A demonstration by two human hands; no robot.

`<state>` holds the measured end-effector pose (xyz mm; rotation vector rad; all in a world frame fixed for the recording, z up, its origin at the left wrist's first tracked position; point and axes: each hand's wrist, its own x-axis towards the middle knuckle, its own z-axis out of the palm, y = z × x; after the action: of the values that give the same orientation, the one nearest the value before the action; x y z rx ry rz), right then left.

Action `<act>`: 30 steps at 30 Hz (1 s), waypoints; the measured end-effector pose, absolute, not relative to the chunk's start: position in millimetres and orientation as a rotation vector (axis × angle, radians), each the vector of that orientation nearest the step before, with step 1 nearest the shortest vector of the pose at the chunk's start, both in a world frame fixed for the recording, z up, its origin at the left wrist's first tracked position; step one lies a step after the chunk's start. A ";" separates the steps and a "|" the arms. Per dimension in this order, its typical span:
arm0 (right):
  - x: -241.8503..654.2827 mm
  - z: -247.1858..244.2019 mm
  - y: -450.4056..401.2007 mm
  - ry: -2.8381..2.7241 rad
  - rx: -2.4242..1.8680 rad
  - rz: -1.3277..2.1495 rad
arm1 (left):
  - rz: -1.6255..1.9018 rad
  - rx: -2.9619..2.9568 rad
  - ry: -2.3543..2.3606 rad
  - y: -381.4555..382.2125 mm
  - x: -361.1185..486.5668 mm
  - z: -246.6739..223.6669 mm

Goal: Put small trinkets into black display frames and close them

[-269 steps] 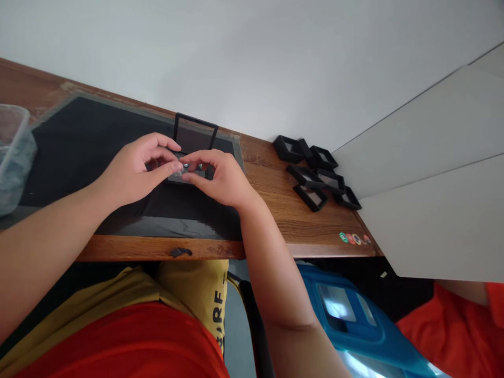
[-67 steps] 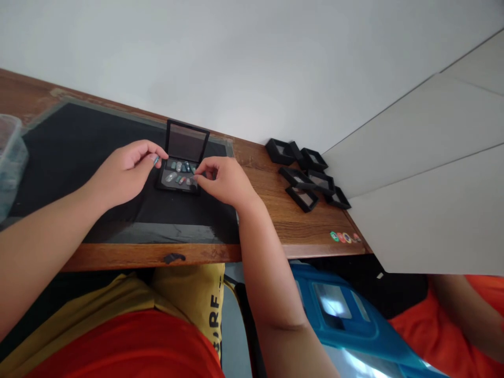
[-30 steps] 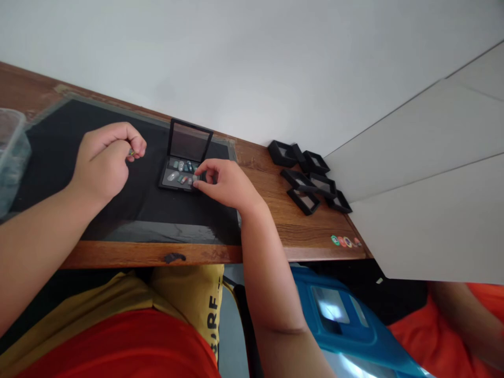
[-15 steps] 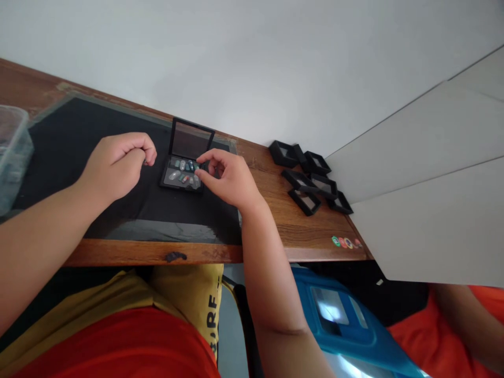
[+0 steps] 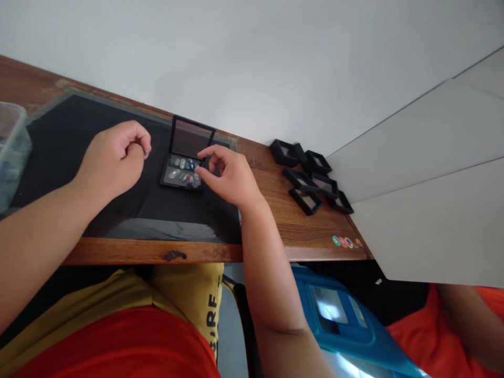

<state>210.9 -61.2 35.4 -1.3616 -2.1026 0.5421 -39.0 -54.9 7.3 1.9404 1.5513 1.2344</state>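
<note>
A smooth pale wall [image 5: 252,68] rises behind a brown wood-grain bench [image 5: 268,184] that runs across the view. A black sheet mat [image 5: 157,207], with strips along its edges, covers much of the bench's left part. Below the bench's right end sits a blue plastic object with clear panels [image 5: 370,320]. A clear plastic tub [image 5: 10,149] is cut off at the left border. Shallow black rectangular boxes [image 5: 280,152] lie clustered and overlapping on the bare wood. The left hand [image 5: 118,157] is curled into a loose fist above the mat; what its fingers enclose cannot be made out. The right hand [image 5: 228,176] has thumb and fingers apart at the right side of a hinged black rectangular case [image 5: 173,184], open on the mat with its lid upright. Round coloured stickers [image 5: 336,241] mark the bench's front right corner. Smallest are glossy oblong pieces [image 5: 182,164], set in two rows inside the case; whether the thumb touches one is unclear.
</note>
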 end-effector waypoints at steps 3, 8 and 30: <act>211.0 35.9 -61.3 -2.090 -1.397 0.505 | 1.205 1.933 1.537 -52.3 -41.6 5.2; 214.0 27.7 -55.8 -2.055 -1.377 0.406 | 1.099 1.936 1.573 -51.9 -41.2 6.2; 207.4 -18.9 4.4 -1.730 -1.437 0.553 | 0.912 1.827 1.506 -34.2 -43.1 -10.7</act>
<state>207.4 4.4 -18.9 -1.4372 -1.7302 0.5532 -43.1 -34.2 -10.7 1.8274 1.5056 0.9116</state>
